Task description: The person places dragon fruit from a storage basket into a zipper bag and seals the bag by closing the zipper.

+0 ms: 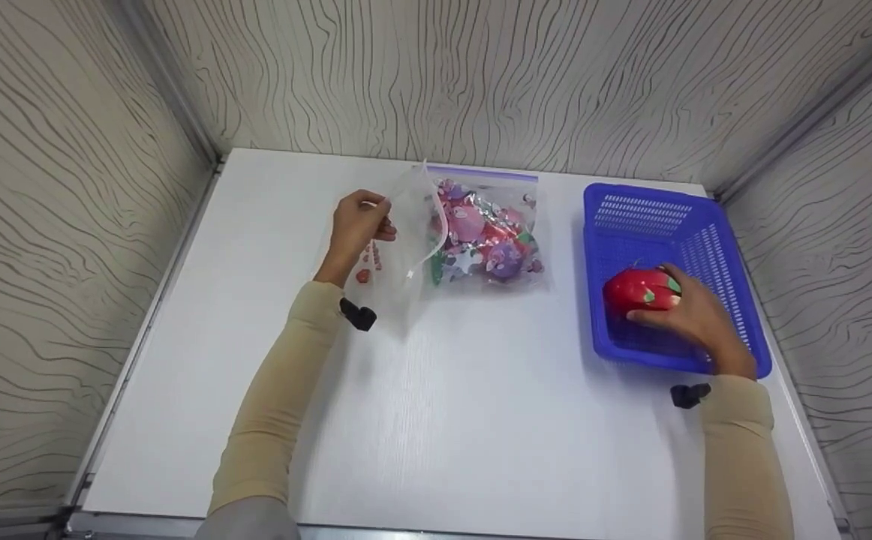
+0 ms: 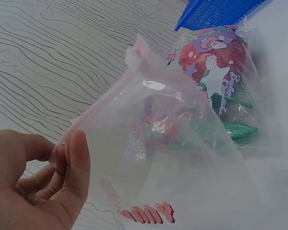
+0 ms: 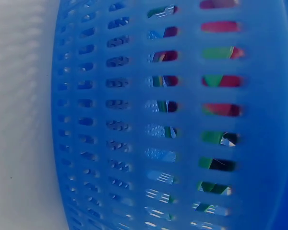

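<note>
My left hand (image 1: 359,225) pinches the edge of a clear zip bag (image 1: 404,259), holding it up off the table; the left wrist view shows its pink zip strip and red printed letters. Immediately right of it lies a second zip bag (image 1: 492,236), printed with cartoon figures and filled with red and green things. Inside the blue plastic basket (image 1: 590,247), my right hand (image 1: 695,311) grips a shiny red rounded object (image 1: 631,291) with green patches, whose kind I cannot tell. In the right wrist view the slotted basket wall (image 3: 187,115) hides that hand.
The white table (image 1: 481,427) carries both bags and the basket. Wood-patterned panels (image 1: 406,82) stand at the back and on both sides. The basket is near the right edge of the table.
</note>
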A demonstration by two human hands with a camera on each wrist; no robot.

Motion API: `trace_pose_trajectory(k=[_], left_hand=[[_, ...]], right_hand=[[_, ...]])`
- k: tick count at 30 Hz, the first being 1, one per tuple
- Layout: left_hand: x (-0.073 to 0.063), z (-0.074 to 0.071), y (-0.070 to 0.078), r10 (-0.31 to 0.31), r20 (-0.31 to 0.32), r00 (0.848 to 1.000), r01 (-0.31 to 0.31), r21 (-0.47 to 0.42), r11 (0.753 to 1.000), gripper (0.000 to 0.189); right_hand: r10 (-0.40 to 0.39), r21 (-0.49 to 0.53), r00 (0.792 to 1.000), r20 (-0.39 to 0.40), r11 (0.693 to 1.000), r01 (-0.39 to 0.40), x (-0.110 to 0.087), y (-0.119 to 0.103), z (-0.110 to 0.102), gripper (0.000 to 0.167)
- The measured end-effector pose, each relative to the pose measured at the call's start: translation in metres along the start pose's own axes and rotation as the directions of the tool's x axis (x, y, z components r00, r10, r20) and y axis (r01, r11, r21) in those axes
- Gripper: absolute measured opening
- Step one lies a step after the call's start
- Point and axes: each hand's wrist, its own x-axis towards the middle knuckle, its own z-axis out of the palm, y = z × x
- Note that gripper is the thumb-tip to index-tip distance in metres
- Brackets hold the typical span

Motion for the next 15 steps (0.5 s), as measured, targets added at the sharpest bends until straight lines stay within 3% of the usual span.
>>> trace_pose_trajectory(k=[8,15], left_hand=[[0.001,-0.0005,-0.0031,0.013,0.015,1.0,-0.012,-0.034,0.999,0.027],[0.0,-0.0009,-0.0025,0.007,0.013,1.0,-0.006,-0.019,1.0,0.029]], right_hand=[[-0.047,-0.015,0.997,-0.069,0.999,0.046,0.0004,-0.0016,-0.0025,0.113],[-0.039,-0.026,0.995,-0.09,0.999,0.037,-0.0005,-0.0061,-0.0068,0.116]])
